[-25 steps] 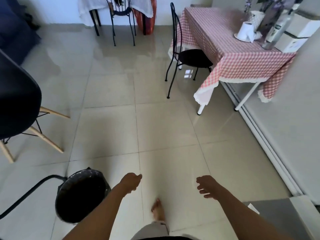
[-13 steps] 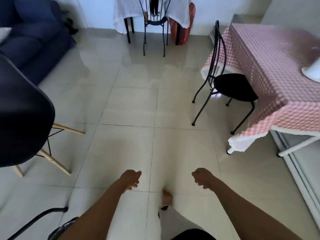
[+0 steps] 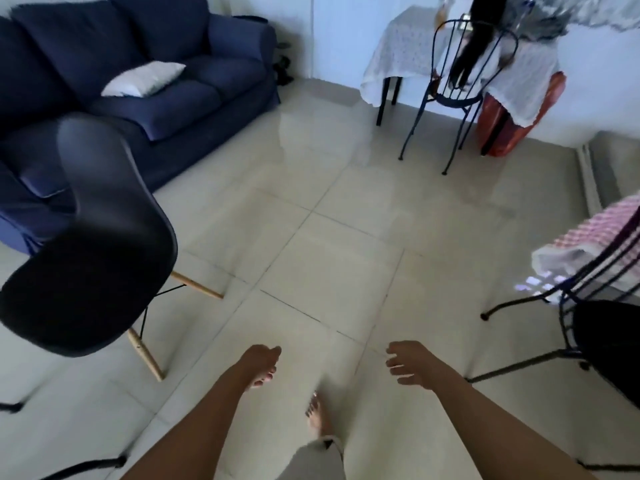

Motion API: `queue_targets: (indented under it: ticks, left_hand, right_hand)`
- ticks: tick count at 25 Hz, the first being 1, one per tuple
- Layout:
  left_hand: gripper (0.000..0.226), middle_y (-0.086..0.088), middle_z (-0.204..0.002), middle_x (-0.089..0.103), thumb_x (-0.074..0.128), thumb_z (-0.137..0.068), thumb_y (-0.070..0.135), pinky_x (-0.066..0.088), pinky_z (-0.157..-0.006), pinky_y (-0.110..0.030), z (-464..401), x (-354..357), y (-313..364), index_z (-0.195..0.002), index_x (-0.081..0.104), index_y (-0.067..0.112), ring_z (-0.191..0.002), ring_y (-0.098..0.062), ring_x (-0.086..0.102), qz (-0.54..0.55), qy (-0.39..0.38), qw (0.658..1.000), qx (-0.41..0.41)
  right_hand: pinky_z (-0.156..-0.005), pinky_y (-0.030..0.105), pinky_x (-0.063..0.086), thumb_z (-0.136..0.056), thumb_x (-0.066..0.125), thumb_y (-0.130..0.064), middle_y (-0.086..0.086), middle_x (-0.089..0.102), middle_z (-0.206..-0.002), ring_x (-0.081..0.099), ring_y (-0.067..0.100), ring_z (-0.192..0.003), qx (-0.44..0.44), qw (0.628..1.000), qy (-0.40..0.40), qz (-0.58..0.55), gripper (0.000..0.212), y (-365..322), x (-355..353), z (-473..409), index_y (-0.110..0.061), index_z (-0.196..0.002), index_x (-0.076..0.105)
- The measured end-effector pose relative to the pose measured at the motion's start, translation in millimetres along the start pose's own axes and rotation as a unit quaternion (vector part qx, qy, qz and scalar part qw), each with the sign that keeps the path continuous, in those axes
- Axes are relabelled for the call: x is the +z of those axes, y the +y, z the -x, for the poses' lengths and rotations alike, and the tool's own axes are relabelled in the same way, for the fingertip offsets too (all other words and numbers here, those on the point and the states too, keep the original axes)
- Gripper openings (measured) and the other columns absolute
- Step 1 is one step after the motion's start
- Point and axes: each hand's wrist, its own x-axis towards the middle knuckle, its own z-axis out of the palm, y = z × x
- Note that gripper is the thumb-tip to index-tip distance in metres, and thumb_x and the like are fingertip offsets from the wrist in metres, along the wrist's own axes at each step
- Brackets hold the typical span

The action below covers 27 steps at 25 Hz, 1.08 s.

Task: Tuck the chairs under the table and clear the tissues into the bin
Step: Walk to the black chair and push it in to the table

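My left hand (image 3: 260,365) and my right hand (image 3: 412,363) hang empty over the tiled floor, fingers loosely curled and apart. A black shell chair (image 3: 90,271) with wooden legs stands at the left, an arm's length from my left hand. A black wire chair (image 3: 588,327) is at the right edge, beside the corner of the red-checked table (image 3: 602,230). Another wire chair (image 3: 460,88) stands at the white-clothed table (image 3: 408,50) far back. No tissues or bin show.
A dark blue sofa (image 3: 145,74) with a white cushion (image 3: 143,79) fills the back left. An orange-red bag (image 3: 505,123) leans under the far table. Black chair legs (image 3: 86,464) poke in at the bottom left. My bare foot (image 3: 317,415) is on the tiles.
The view has swung left: the checked table and its wire chair slid to the right edge, the sofa came into view, the bin dropped out. Both hands stay empty.
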Motion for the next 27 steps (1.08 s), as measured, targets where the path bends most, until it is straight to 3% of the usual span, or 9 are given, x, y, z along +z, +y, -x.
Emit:
queue_targets:
  ticks: [4, 6, 8, 11, 15, 18, 21, 24, 27]
  left_hand:
    - [0.031, -0.009, -0.071, 0.055, 0.039, -0.098, 0.032, 0.039, -0.060, -0.026, -62, -36, 55, -0.091, 0.053, 0.004, -0.058, -0.018, 0.050, -0.012, 0.037, 0.999, -0.016]
    - [0.048, -0.020, -0.112, 0.065, 0.035, -0.099, 0.033, 0.051, -0.090, -0.036, -87, -56, 91, -0.118, 0.054, -0.006, -0.101, -0.029, 0.064, -0.052, 0.068, 0.996, -0.021]
    - [0.054, -0.023, -0.137, 0.051, 0.034, -0.100, 0.035, 0.045, -0.105, -0.041, -112, -75, 124, -0.131, 0.047, -0.006, -0.125, -0.034, 0.053, -0.059, 0.088, 0.994, -0.034]
    - [0.051, -0.025, -0.132, 0.056, 0.037, -0.099, 0.035, 0.048, -0.101, -0.044, -149, -101, 163, -0.124, 0.053, -0.006, -0.119, -0.036, 0.058, -0.045, 0.091, 0.994, -0.048]
    - [0.048, -0.022, -0.127, 0.059, 0.040, -0.098, 0.034, 0.049, -0.098, -0.040, -196, -130, 210, -0.125, 0.052, -0.003, -0.115, -0.034, 0.059, 0.035, 0.138, 0.986, -0.088]
    - [0.035, -0.015, -0.091, 0.060, 0.040, -0.097, 0.033, 0.044, -0.070, -0.030, -211, -146, 243, -0.092, 0.057, 0.003, -0.071, -0.023, 0.055, 0.093, 0.153, 0.975, -0.129]
    - [0.032, -0.014, -0.091, 0.054, 0.039, -0.098, 0.032, 0.047, -0.064, -0.034, -228, -164, 273, -0.092, 0.055, 0.005, -0.068, -0.020, 0.047, 0.132, 0.173, 0.964, -0.153]
    - [0.035, -0.009, -0.078, 0.049, 0.040, -0.098, 0.031, 0.031, -0.050, -0.023, -243, -188, 290, -0.068, 0.044, 0.012, -0.053, -0.015, 0.040, 0.196, 0.189, 0.946, -0.177]
    - [0.032, -0.005, -0.069, 0.047, 0.041, -0.097, 0.028, 0.026, -0.046, -0.021, -268, -222, 292, -0.069, 0.041, 0.013, -0.048, -0.013, 0.037, 0.261, 0.208, 0.924, -0.186]
  right_hand:
    - [-0.060, 0.026, 0.038, -0.094, 0.050, -0.020, 0.008, 0.055, -0.074, 0.048, 0.018, -0.060, 0.005, 1.000, -0.029, 0.006, 0.011, -95, -10, -59, -0.011, -0.088, 0.053]
    - [-0.060, 0.026, 0.037, -0.095, 0.051, -0.022, 0.007, 0.056, -0.075, 0.048, 0.018, -0.061, -0.005, 0.999, -0.033, 0.014, 0.013, -143, -17, -90, -0.011, -0.089, 0.054]
    - [-0.058, 0.024, 0.036, -0.095, 0.051, -0.023, 0.006, 0.055, -0.073, 0.048, 0.017, -0.059, -0.006, 0.999, -0.046, 0.024, 0.015, -189, -21, -119, -0.012, -0.086, 0.054]
    - [-0.053, 0.021, 0.031, -0.093, 0.047, -0.019, 0.005, 0.050, -0.066, 0.043, 0.015, -0.052, -0.003, 0.995, -0.050, 0.091, 0.025, -256, -23, -171, -0.013, -0.069, 0.050]
    - [-0.044, 0.015, 0.022, -0.087, 0.041, -0.015, -0.003, 0.039, -0.035, 0.031, 0.011, -0.029, -0.028, 0.974, -0.050, 0.221, 0.032, -373, -16, -247, -0.018, -0.056, 0.038]
    - [-0.063, 0.024, 0.048, -0.090, 0.043, -0.018, 0.001, 0.049, -0.053, 0.047, 0.016, -0.048, -0.064, 0.945, -0.077, 0.312, 0.028, -463, 3, -279, -0.016, -0.063, 0.045]
    - [-0.072, 0.027, 0.042, -0.092, 0.043, -0.019, 0.003, 0.054, -0.065, 0.048, 0.015, -0.054, -0.078, 0.922, -0.109, 0.364, 0.022, -533, 36, -308, -0.015, -0.072, 0.051]
    - [-0.068, 0.027, 0.042, -0.093, 0.041, -0.021, 0.003, 0.055, -0.067, 0.049, 0.015, -0.054, -0.116, 0.882, -0.137, 0.435, 0.013, -591, 84, -333, -0.016, -0.091, 0.052]
    - [-0.075, 0.029, 0.041, -0.096, 0.039, -0.024, 0.002, 0.054, -0.068, 0.050, 0.014, -0.056, -0.140, 0.846, -0.173, 0.484, 0.012, -638, 140, -352, -0.017, -0.095, 0.049]
